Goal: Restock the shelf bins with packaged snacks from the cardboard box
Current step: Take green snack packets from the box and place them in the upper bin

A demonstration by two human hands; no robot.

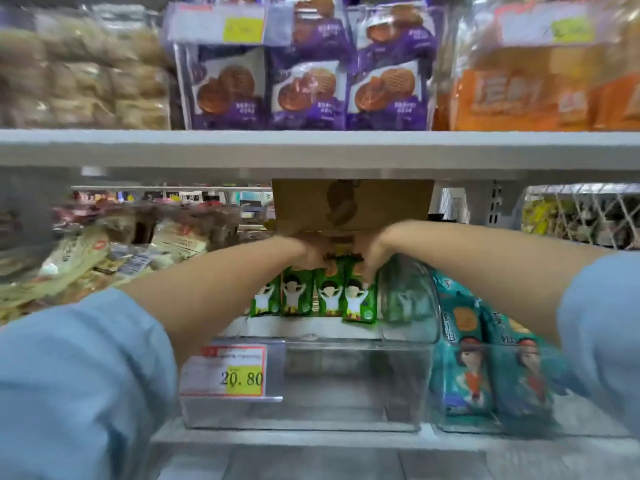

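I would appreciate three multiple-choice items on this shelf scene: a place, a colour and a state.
1. Where are the purple packets? A) on the upper shelf B) in a trolley C) on the floor
2. What colour are the snack packets nearest the cardboard box? A) teal B) green C) orange
3. What are the left hand and right hand doing? A) hanging idle B) gripping packet tops C) holding scissors
Answers: 1 A, they stand on the board above the arms; 2 B, their wrappers are green; 3 B, fingers of both hands curl over the tops.
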